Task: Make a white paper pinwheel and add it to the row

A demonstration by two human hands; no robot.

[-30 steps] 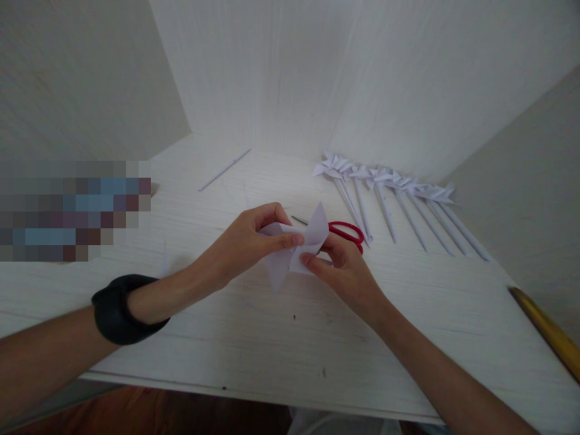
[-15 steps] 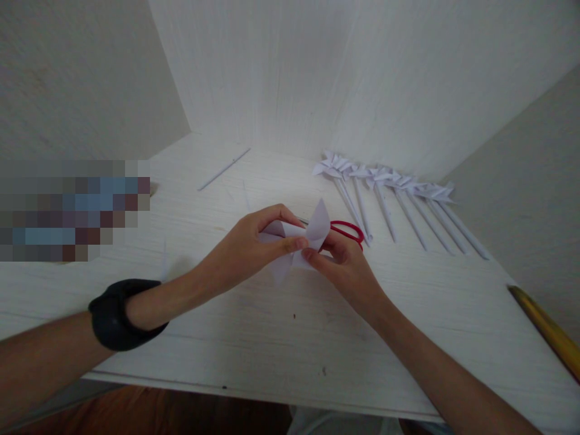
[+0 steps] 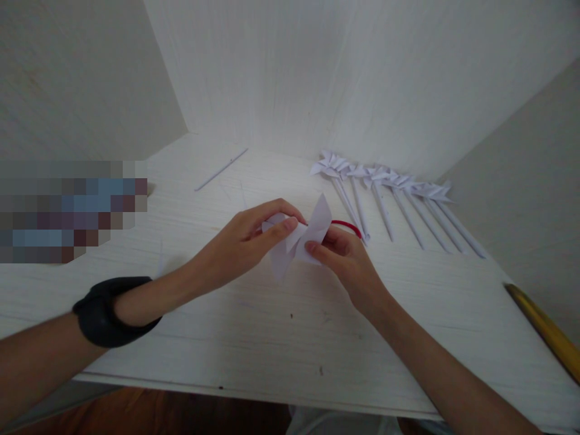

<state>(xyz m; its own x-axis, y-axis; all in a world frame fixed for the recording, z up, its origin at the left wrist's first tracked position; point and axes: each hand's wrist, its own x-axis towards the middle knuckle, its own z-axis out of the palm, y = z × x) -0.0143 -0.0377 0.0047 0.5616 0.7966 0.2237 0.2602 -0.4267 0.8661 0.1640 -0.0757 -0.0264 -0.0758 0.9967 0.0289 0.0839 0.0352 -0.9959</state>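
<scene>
Between my two hands is a white paper pinwheel head (image 3: 319, 219), its pointed blades spreading out above and below my fingers. My left hand (image 3: 254, 235) pinches its left side, thumb on the front face and fingers behind. On the right side, my right hand (image 3: 347, 257) grips it between thumb and curled fingers. Just behind my right hand shows the red handle of scissors (image 3: 348, 226); the rest of them is hidden by the hands and paper.
Several finished paper pinwheels on rolled sticks (image 3: 385, 199) lie in a row at the back right. A single rolled paper stick (image 3: 222, 169) rests at the back left of the white table (image 3: 254, 338). A golden object (image 3: 544, 329) lies along the right edge. A pixelated patch covers the far left.
My left thumb has moved up and left, off the pinwheel's centre, and the blades look more spread. My right hand keeps its grip. The view has shifted slightly.
</scene>
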